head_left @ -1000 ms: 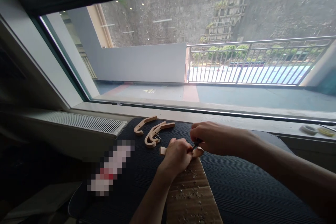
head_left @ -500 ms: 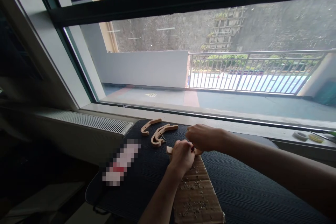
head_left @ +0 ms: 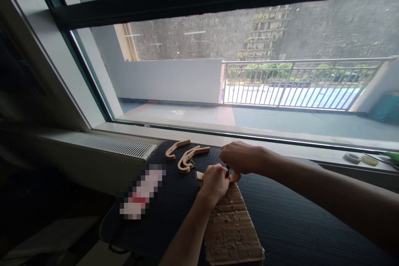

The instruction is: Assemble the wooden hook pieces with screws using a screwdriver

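Observation:
My left hand (head_left: 214,181) is closed over a pale wooden hook (head_left: 198,175), pinning it at the far end of a piece of cardboard (head_left: 230,226) strewn with wood shavings. Only the two ends of that hook show beside my fingers. Right behind it, my right hand (head_left: 239,157) is closed in a pinch on a small dark tool whose kind I cannot make out, with its tip at the hook. Further left, a single wooden hook (head_left: 175,148) lies apart, and two more hooks (head_left: 188,158) lie together on the black table (head_left: 289,220).
A pixelated oblong object (head_left: 141,193) lies on the table's left part. A white radiator grille (head_left: 102,143) runs along the left under the window sill (head_left: 280,143). Tape rolls (head_left: 358,158) sit on the sill at far right. The table's front left corner drops off near the bottom.
The view tilted up and shifted slightly, showing more of the window frame. Both hands stay together on the hook at the cardboard's far end; my right hand edged a little left.

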A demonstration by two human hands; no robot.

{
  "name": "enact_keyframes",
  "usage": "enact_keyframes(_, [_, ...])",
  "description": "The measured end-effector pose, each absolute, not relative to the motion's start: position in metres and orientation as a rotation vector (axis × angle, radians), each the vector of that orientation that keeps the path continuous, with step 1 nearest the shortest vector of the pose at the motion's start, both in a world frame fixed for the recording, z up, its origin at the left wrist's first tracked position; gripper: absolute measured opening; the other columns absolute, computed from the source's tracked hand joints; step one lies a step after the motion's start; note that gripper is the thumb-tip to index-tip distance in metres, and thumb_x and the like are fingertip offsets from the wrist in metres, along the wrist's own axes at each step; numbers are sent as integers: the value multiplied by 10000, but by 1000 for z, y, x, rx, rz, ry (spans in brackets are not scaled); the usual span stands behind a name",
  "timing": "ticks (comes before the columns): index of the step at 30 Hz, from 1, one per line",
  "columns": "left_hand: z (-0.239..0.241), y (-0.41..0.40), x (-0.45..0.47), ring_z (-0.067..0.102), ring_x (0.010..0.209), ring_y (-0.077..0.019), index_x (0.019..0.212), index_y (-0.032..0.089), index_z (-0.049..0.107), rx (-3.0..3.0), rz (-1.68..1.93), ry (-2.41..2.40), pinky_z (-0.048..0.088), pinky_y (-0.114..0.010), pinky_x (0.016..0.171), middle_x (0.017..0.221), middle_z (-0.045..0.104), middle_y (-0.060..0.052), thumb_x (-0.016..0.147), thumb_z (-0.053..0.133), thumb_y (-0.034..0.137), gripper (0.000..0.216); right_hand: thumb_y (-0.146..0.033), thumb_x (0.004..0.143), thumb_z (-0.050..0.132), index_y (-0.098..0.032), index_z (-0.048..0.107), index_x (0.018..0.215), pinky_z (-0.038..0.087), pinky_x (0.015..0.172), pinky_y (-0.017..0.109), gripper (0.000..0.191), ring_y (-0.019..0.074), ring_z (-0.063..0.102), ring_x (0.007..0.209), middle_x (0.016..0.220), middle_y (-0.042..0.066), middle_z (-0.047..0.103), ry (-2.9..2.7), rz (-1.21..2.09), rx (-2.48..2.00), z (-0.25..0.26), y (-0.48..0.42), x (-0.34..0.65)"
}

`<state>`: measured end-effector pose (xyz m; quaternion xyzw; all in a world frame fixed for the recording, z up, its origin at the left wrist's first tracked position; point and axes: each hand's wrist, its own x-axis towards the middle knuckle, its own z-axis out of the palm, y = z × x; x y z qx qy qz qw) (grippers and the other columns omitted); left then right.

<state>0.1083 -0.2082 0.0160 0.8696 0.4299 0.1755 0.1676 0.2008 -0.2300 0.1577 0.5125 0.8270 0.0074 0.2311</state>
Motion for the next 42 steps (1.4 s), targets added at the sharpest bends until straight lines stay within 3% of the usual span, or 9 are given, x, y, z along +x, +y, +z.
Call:
enact_keyframes(5, [18, -208, 109, 616, 850, -186, 810, 185, 702, 2474, 475, 1211, 406, -254, 746, 869, 690, -62, 831, 507, 250, 207, -153, 696, 639, -84, 691, 803, 326, 500, 243, 137, 145, 545, 592, 683, 86, 640, 2236, 57, 1477, 153, -232, 203])
enact_keyframes(9, [19, -208, 108, 613, 806, -174, 792, 191, 709, 2469, 476, 1199, 407, -250, 725, 841, 684, -55, 840, 514, 303, 230, -128, 700, 633, -114, 692, 927, 345, 519, 248, 234, 182, 592, 699, 845, 113, 668, 2211, 45, 1495, 165, -237, 200])
enact_keyframes(12, [19, -208, 108, 606, 786, -165, 786, 201, 716, 2473, 459, 1212, 405, -243, 706, 848, 679, -50, 839, 518, 322, 238, -91, 704, 624, -108, 694, 890, 348, 519, 245, 199, 183, 603, 739, 914, 119, 664, 2221, 34, 1474, 168, -238, 201])
enact_keyframes(19, [20, -209, 109, 608, 805, -174, 836, 212, 724, 2491, 427, 1228, 401, -242, 685, 871, 679, -54, 846, 489, 295, 249, -147, 748, 593, -77, 682, 805, 345, 511, 268, 126, 201, 602, 666, 732, 116, 657, 2216, 88, 1507, 152, -235, 210])
enact_keyframes(23, [18, -209, 109, 608, 811, -171, 840, 211, 723, 2479, 436, 1226, 401, -238, 691, 880, 678, -51, 858, 484, 331, 268, -211, 707, 663, -97, 680, 875, 351, 522, 262, 204, 198, 600, 698, 805, 110, 660, 2203, 57, 1519, 159, -237, 208])
enact_keyframes(27, [17, -208, 110, 609, 805, -173, 833, 209, 723, 2506, 444, 1225, 407, -249, 706, 884, 676, -52, 859, 487, 331, 267, -126, 682, 659, -96, 688, 868, 339, 511, 247, 190, 173, 587, 718, 918, 114, 651, 2236, 14, 1492, 164, -236, 204])
enact_keyframes(31, [17, -207, 111, 616, 822, -178, 829, 210, 721, 2509, 426, 1211, 410, -251, 711, 868, 683, -52, 853, 491, 301, 248, -132, 628, 696, -81, 689, 797, 333, 496, 244, 177, 151, 560, 626, 768, 85, 651, 2224, -2, 1485, 157, -233, 205])
enact_keyframes(34, [18, -208, 111, 619, 819, -175, 807, 208, 715, 2512, 445, 1206, 408, -248, 696, 863, 685, -46, 846, 501, 291, 233, -157, 678, 658, -74, 688, 801, 339, 504, 256, 151, 158, 555, 601, 688, 79, 636, 2214, 21, 1509, 152, -231, 207])
enact_keyframes(42, [21, -209, 110, 619, 807, -175, 785, 210, 715, 2509, 424, 1213, 404, -249, 697, 837, 683, -48, 857, 493, 304, 251, -133, 658, 674, -112, 694, 835, 336, 499, 242, 180, 169, 584, 673, 833, 87, 665, 2231, 1, 1496, 160, -232, 208])
